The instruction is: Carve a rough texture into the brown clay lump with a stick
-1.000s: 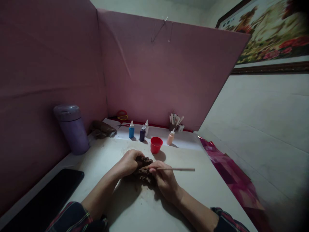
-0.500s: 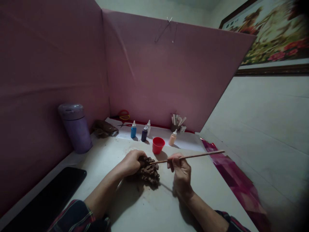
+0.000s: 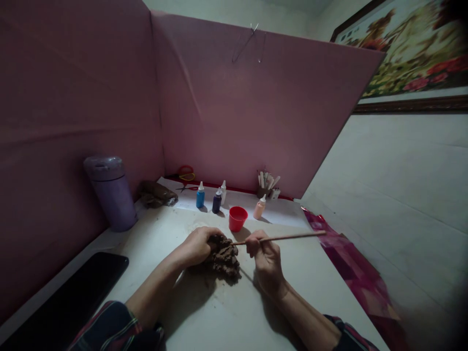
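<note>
A rough lump of brown clay lies on the white table top in front of me. My left hand curls round its left side and holds it down. My right hand is closed in a pinch on a thin wooden stick, held like a pencil. The stick's tip rests on the top right of the clay, and its long end points to the right, over the table.
Just behind the clay stands a red cup, with small paint bottles and a pot of tools behind it. A purple flask and a black tablet lie left. Pink boards wall the desk; a pink cloth lies right.
My right hand first lifted off the clay and swung the stick up and to the right; now it has come back a little left, with the stick's tip against the clay. My left hand stays put.
</note>
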Demonstrator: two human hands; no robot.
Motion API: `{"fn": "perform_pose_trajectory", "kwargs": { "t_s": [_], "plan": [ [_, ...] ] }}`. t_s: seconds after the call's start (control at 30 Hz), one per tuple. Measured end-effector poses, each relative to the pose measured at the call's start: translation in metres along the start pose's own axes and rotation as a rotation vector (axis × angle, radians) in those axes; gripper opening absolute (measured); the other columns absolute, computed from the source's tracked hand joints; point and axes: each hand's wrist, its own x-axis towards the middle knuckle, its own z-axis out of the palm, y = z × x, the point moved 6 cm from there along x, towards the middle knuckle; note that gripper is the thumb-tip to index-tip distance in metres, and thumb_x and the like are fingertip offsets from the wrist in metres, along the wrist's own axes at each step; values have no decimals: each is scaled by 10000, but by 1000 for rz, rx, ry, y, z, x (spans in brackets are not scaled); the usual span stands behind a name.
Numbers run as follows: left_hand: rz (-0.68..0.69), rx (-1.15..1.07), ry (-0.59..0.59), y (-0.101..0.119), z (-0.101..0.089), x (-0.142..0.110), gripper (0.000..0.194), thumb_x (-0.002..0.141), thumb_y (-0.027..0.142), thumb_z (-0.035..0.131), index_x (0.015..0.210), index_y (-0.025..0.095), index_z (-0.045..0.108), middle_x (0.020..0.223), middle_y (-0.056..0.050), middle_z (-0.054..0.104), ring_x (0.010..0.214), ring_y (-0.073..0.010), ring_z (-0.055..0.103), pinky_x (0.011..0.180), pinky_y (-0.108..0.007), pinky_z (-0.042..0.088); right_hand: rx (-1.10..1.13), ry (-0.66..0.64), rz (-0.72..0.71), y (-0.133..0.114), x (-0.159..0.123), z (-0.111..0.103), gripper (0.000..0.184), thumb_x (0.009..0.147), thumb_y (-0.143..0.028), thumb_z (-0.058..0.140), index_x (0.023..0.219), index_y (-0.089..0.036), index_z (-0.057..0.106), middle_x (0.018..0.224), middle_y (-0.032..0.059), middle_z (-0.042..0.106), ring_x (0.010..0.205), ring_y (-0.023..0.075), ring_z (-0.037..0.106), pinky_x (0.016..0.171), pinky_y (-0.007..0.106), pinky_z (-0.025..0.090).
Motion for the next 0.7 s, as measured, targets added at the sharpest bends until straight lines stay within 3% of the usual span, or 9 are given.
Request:
{"fn": "perform_pose_trajectory", "kwargs": {
  "t_s": [0.23, 0.4, 0.53, 0.7],
  "plan": [
    [-14, 6, -14, 3, 0, 0, 378, 638, 91, 495, 934, 132, 727, 879, -47, 741, 840, -200, 638, 748, -261, 474, 395, 74, 441, 56, 10, 3, 375, 826, -549, 610, 740, -194, 524, 500, -52, 529, 411, 83, 423, 398, 195, 348],
    [22, 32, -17, 1, 1, 1, 386, 631, 87, 473, 922, 139, 721, 874, -47, 733, 838, -202, 636, 727, -262, 465, 487, 24, 596, 72, 9, 13, 440, 761, -606, 646, 757, -186, 513, 503, -49, 561, 345, 61, 389, 314, 158, 299],
    [-2, 32, 9, -4, 2, 3, 342, 637, 105, 470, 875, 138, 714, 819, -45, 724, 788, -194, 632, 680, -256, 457, 381, -63, 530, 63, 4, 26, 425, 809, -596, 591, 757, -178, 533, 528, -39, 555, 374, 68, 394, 341, 172, 301],
    [-46, -54, 0, -4, 5, 2, 339, 619, 122, 469, 854, 117, 713, 774, -45, 713, 733, -186, 628, 636, -248, 458, 104, -139, 203, 25, -2, 32, 309, 925, -406, 505, 717, -182, 554, 599, -18, 529, 553, 120, 493, 540, 236, 416]
  ]
}}
